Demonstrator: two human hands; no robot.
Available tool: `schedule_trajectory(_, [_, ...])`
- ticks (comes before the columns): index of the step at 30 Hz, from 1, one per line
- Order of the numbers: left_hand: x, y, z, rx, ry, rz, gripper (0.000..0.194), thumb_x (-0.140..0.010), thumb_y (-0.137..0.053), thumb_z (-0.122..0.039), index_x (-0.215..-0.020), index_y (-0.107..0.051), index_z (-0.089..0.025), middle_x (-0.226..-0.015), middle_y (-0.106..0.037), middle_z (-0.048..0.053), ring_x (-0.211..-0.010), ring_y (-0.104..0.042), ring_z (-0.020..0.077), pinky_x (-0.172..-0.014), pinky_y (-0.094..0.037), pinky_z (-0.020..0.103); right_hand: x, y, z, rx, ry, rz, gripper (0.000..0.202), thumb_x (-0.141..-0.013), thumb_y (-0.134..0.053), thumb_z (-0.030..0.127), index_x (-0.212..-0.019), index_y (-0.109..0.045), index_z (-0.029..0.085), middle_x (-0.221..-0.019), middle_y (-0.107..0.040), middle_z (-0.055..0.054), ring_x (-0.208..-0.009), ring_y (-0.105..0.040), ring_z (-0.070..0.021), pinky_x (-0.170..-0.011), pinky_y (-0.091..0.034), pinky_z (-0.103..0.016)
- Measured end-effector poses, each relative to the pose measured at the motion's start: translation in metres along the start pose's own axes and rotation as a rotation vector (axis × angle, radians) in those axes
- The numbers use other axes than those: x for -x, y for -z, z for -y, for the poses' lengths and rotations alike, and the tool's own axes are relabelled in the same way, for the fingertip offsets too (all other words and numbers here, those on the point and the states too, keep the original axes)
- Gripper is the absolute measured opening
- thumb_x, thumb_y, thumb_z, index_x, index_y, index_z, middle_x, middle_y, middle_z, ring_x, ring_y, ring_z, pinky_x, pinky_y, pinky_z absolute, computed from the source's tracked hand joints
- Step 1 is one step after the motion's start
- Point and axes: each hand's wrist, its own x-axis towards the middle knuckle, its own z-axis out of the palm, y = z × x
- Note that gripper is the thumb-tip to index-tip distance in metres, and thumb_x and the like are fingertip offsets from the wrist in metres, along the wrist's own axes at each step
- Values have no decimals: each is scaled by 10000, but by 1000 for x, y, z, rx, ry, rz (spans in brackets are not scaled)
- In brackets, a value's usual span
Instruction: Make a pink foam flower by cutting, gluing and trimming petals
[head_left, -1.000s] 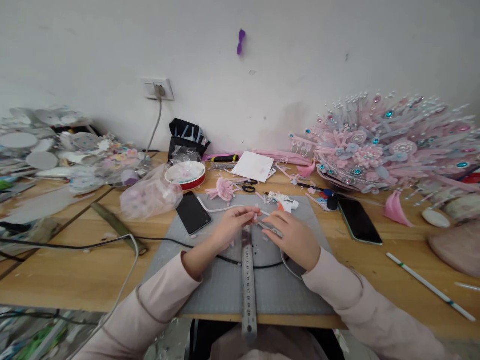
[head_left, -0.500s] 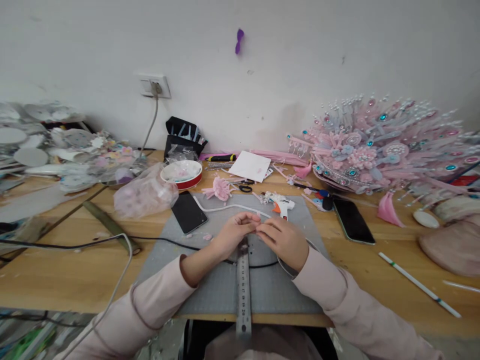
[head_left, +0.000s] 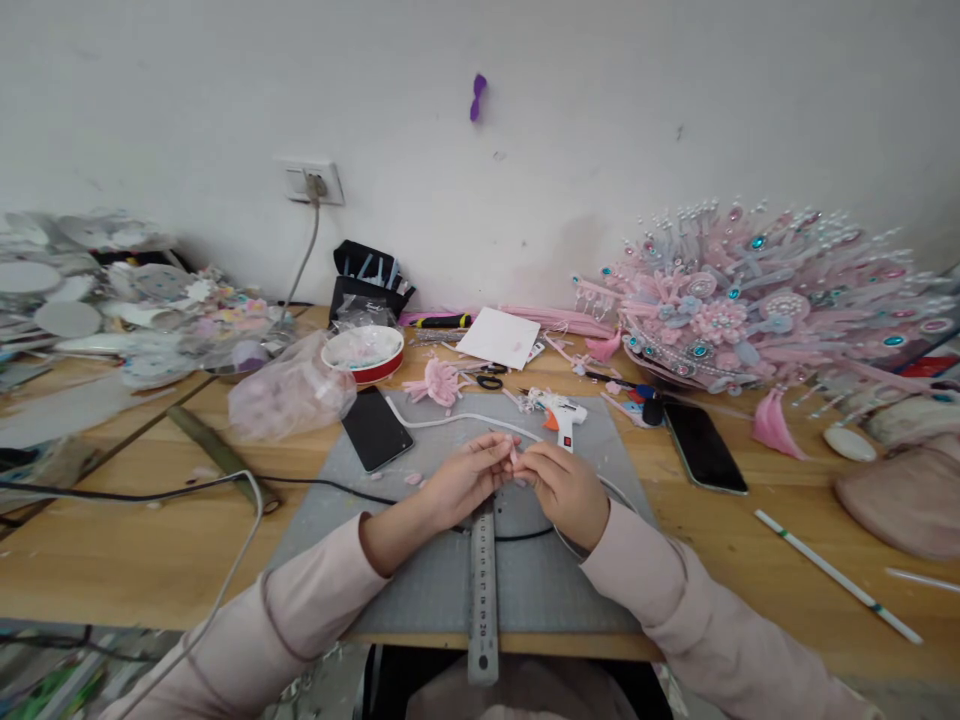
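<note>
Pinching a small pink piece (head_left: 514, 456) in left fingers (head_left: 493, 458) and right fingers (head_left: 538, 462), with ruler (head_left: 484, 590) nearer, glue gun (head_left: 568, 413) beyond.

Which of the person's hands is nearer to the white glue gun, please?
Right: the right hand is just on the near side of the white glue gun, while the left hand is farther off, toward the left.
</note>
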Motion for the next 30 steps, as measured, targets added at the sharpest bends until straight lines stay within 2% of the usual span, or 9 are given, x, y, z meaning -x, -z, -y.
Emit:
schedule_trajectory(4, [4,-2,-1,43,42,45,222,-651,-724,-336,-740,-669,-139,-628,-577,4,-589,-512,77,-607,-414,204,-1,-1,2,-365,-240,-50,264,-875,-448,389,-751,-580,196,-725,-601,-33,-690,-565,-155,-640,-466,-276])
schedule_trajectory(8, [7,-3,-1,64,38,81,275,-564,-775,-371,-702,-690,-149,-660,-606,13,-604,-523,87,-628,-416,223,-2,-3,4,-709,-518,-81,321,-776,-532,504,-720,-562,189,-661,-536,3,-523,-474,-111,-474,-404,-237])
schedule_trajectory(11, [8,-2,-1,74,15,123,298,-547,-789,-348,-740,-702,-138,-688,-623,26,-616,-532,95,-642,-412,234,-4,-4,6,-876,-640,-73,337,-717,-587,521,-685,-548,188,-579,-472,37,-460,-401,-82,-422,-345,-210])
schedule_trajectory(15, [7,-2,1,92,-29,141,281,-559,-784,-337,-725,-697,-128,-682,-621,21,-613,-534,89,-638,-398,222,-4,-6,8,-927,-630,-69,326,-694,-622,504,-665,-561,185,-560,-478,40,-456,-387,-74,-420,-324,-201])
schedule_trajectory(19, [6,-4,2,97,-52,133,267,-586,-760,-371,-644,-669,-127,-619,-559,-9,-572,-482,69,-613,-378,209,-2,-9,8,-943,-579,-81,291,-717,-622,468,-659,-582,185,-583,-493,36,-451,-388,-67,-420,-311,-198])
schedule_trajectory(24, [7,-4,2,83,-25,151,282,-542,-775,-398,-577,-647,-149,-634,-519,-18,-579,-446,84,-573,-358,228,-2,-10,8,-949,-589,-64,350,-697,-617,528,-644,-573,185,-558,-460,43,-452,-373,-72,-419,-313,-203])
schedule_trajectory(27, [7,-2,2,58,13,162,279,-509,-795,-383,-561,-649,-152,-642,-545,-12,-582,-461,91,-576,-352,235,-4,-8,10,-979,-594,-46,388,-686,-606,567,-631,-551,188,-560,-452,42,-456,-388,-81,-431,-364,-218])
schedule_trajectory(30, [8,0,0,31,80,172,271,-485,-811,-365,-545,-655,-152,-586,-556,-14,-564,-471,89,-589,-351,235,-5,-5,12,-995,-535,-50,359,-705,-610,539,-636,-557,191,-670,-495,11,-548,-493,-117,-519,-458,-270])
